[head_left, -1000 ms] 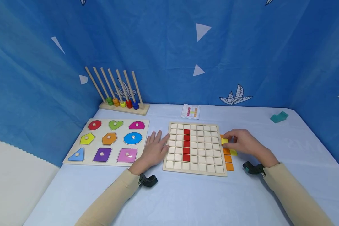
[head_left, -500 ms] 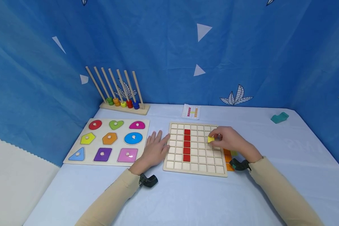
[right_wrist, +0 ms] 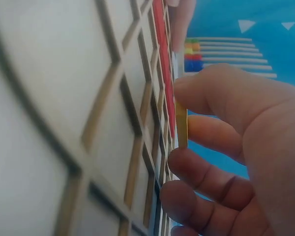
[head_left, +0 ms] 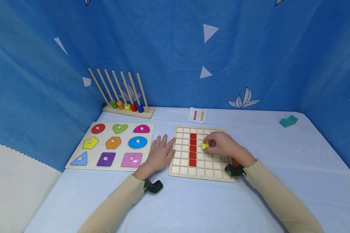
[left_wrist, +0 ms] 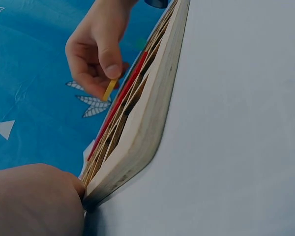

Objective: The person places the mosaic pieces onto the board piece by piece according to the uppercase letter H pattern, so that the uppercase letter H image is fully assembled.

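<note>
My right hand pinches a small yellow square tile between thumb and fingers, just over the wooden grid board. In the right wrist view the yellow tile is seen edge-on, close above the grid. A column of red tiles sits in the board's cells, a little left of the yellow tile. My left hand lies flat with fingers spread, its fingertips at the board's left edge. Orange tiles lie at the board's right side, mostly hidden under my right wrist.
Left of the board lies a knob puzzle with coloured shapes. Behind it stands a peg rack with coloured rings. A small printed pattern card lies beyond the board, and a teal piece is at the far right.
My right hand has picked the yellow tile from the pile at the right and carried it left across the board, toward the red column. The left hand has stayed in place.
</note>
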### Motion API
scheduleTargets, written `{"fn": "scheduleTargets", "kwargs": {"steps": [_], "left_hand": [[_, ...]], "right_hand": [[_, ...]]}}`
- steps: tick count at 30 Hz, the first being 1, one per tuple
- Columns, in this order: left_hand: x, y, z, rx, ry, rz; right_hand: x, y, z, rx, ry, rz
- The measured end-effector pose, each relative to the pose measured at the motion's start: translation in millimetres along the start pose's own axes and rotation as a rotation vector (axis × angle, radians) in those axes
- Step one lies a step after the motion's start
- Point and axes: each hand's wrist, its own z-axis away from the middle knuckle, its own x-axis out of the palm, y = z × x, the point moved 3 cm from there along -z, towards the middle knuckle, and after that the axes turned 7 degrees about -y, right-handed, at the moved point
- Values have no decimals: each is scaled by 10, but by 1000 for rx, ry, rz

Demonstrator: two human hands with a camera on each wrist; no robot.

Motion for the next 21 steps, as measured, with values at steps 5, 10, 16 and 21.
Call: {"fn": "scheduleTargets", "kwargs": {"steps": [5,10,16,21], "left_hand": [[-5,3,0,1,1,-4],[-3,-2,-5,4,2,-7],[-12,1,-2,9,5,-4],[-22,1,-7,7,4,-5]], "right_hand": [[39,-61,-37,-31,-22,22],[66,-89,-70,-59,-25,28],[79,-108,-95,-48,-30,31],[84,-118,-108,-38,-35,35]]}}
